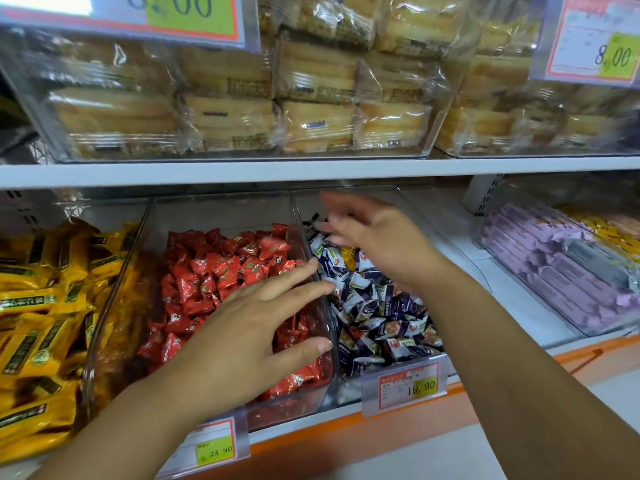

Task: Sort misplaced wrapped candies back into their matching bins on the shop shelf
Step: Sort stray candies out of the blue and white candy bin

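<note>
Candies (377, 306) partly behind blurred right hand (375, 239)

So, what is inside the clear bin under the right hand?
The bin holds dark blue and white wrapped candies. The right hand covers those at the back; lower layers are hidden.

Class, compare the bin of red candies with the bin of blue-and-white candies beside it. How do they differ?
The red candy bin shows only red wrappers; the blue-and-white candy bin has a yellow candy mixed in. The left price tag, on the red candy bin, reads 24.90; the right price tag, on the blue-and-white candy bin, reads 18.90. Both are clear plastic.
</note>
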The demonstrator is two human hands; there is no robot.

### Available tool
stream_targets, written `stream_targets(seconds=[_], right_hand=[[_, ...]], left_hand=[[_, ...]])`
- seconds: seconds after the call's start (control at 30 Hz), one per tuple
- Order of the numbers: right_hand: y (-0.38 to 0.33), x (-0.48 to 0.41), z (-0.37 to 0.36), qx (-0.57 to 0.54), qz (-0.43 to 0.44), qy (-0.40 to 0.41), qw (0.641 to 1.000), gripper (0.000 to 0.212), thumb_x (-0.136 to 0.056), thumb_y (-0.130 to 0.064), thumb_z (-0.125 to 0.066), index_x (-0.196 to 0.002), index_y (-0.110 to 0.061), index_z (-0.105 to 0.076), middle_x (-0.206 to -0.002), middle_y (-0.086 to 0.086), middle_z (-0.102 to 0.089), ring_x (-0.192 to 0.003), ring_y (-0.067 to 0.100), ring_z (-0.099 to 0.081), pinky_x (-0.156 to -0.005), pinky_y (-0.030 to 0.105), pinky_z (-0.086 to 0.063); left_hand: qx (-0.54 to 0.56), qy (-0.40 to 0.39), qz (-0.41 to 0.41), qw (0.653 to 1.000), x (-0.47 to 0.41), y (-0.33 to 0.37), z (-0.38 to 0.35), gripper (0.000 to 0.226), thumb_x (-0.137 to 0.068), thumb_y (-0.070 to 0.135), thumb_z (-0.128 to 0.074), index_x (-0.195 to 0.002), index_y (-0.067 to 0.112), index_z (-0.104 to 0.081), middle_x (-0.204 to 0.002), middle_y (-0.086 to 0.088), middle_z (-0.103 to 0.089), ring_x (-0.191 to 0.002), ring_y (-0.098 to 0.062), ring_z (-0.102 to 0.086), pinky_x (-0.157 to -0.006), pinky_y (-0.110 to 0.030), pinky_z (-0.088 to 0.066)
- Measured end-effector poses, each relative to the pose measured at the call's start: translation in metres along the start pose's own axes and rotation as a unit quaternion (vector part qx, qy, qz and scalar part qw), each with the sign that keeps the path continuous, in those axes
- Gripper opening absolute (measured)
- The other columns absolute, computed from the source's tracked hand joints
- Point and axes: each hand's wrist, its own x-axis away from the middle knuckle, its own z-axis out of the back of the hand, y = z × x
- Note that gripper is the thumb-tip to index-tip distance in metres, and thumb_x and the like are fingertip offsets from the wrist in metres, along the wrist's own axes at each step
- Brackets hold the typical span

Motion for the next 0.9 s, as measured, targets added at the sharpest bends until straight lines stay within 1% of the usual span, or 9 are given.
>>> stream_targets(seconds=[0.07,0.13,0.2,0.27,0.37,0.47,0.57,0.7,0.9], right_hand=[[-0.006,0.008,0.019,0.089,-0.059,-0.040,0.994,0.016,-0.095,-0.025,-0.058,-0.108,-0.030,-0.066,-0.095,-0.010,-0.071,-0.083,0.007,-0.069,-0.072,0.020,-0.052],[-0.006,0.020,0.031,0.169,-0.120,-0.167,0.964,0.012,-0.091,-0.021,-0.064,-0.099,-0.025,-0.071,-0.088,-0.006,-0.073,-0.082,0.012,-0.070,-0.072,0.024,-0.056],[0.000,0.030,0.025,0.286,-0.136,-0.261,0.912,0.018,-0.088,-0.026,-0.068,-0.106,-0.029,-0.071,-0.095,-0.012,-0.071,-0.087,0.010,-0.067,-0.074,0.019,-0.053],[0.011,0.036,0.011,0.367,-0.128,-0.274,0.880,0.032,-0.088,-0.032,-0.068,-0.120,-0.030,-0.065,-0.113,-0.011,-0.066,-0.098,0.011,-0.063,-0.080,0.019,-0.048],[0.028,0.040,-0.002,0.414,-0.111,-0.265,0.863,0.046,-0.090,-0.033,-0.065,-0.135,-0.026,-0.054,-0.130,-0.002,-0.056,-0.115,0.018,-0.053,-0.084,0.021,-0.040],[0.040,0.043,-0.003,0.411,-0.099,-0.241,0.874,0.048,-0.087,-0.032,-0.068,-0.133,-0.027,-0.053,-0.115,-0.004,-0.055,-0.115,0.018,-0.047,-0.089,0.025,-0.043],[0.048,0.043,-0.006,0.367,-0.090,-0.193,0.905,0.036,-0.079,-0.027,-0.076,-0.113,-0.029,-0.062,-0.103,-0.010,-0.060,-0.100,0.012,-0.051,-0.085,0.032,-0.050],[0.052,0.046,0.001,0.247,-0.099,-0.143,0.953,0.019,-0.077,-0.014,-0.074,-0.090,-0.026,-0.067,-0.085,-0.016,-0.060,-0.074,-0.002,-0.057,-0.062,0.013,-0.043],[0.028,0.043,0.027,0.134,-0.079,-0.041,0.987,0.015,-0.075,-0.031,-0.080,-0.076,-0.020,-0.070,-0.076,-0.009,-0.071,-0.069,0.001,-0.063,-0.064,0.013,-0.046]], left_hand=[[-0.003,0.001,-0.002,1.000,0.000,-0.001,0.000,0.063,-0.078,0.081,-0.028,-0.137,0.068,-0.009,-0.145,0.048,0.012,-0.134,0.021,0.004,-0.107,-0.017,-0.009],[-0.011,-0.001,-0.005,1.000,0.001,-0.002,-0.001,0.065,-0.075,0.083,-0.024,-0.137,0.068,-0.009,-0.145,0.047,0.012,-0.134,0.021,0.004,-0.106,-0.017,-0.010],[-0.010,0.004,-0.008,1.000,0.000,-0.004,-0.002,0.066,-0.075,0.082,-0.025,-0.138,0.067,-0.013,-0.147,0.046,0.009,-0.134,0.022,0.001,-0.105,-0.016,-0.010],[-0.001,0.010,-0.011,1.000,-0.002,-0.005,-0.002,0.065,-0.075,0.082,-0.027,-0.137,0.067,-0.016,-0.147,0.046,0.006,-0.134,0.022,-0.001,-0.105,-0.016,-0.011],[-0.006,0.007,-0.007,1.000,-0.004,-0.004,-0.003,0.066,-0.074,0.083,-0.025,-0.137,0.068,-0.013,-0.145,0.048,0.009,-0.130,0.026,0.004,-0.103,-0.013,-0.008],[-0.007,0.000,-0.005,1.000,-0.002,-0.003,-0.004,0.066,-0.075,0.082,-0.026,-0.138,0.067,-0.012,-0.145,0.048,0.010,-0.129,0.028,0.006,-0.104,-0.014,-0.007],[-0.001,0.003,0.000,1.000,0.000,-0.002,-0.003,0.066,-0.076,0.082,-0.029,-0.139,0.065,-0.015,-0.146,0.047,0.008,-0.132,0.024,0.002,-0.108,-0.020,-0.010],[-0.004,0.003,0.000,1.000,-0.001,0.000,-0.003,0.067,-0.075,0.083,-0.027,-0.138,0.067,-0.013,-0.146,0.047,0.009,-0.131,0.025,0.003,-0.105,-0.016,-0.010],[-0.001,-0.009,0.005,1.000,-0.001,0.005,-0.002,0.062,-0.079,0.075,-0.035,-0.135,0.069,-0.012,-0.143,0.049,0.014,-0.128,0.028,0.007,-0.105,-0.015,-0.007]])
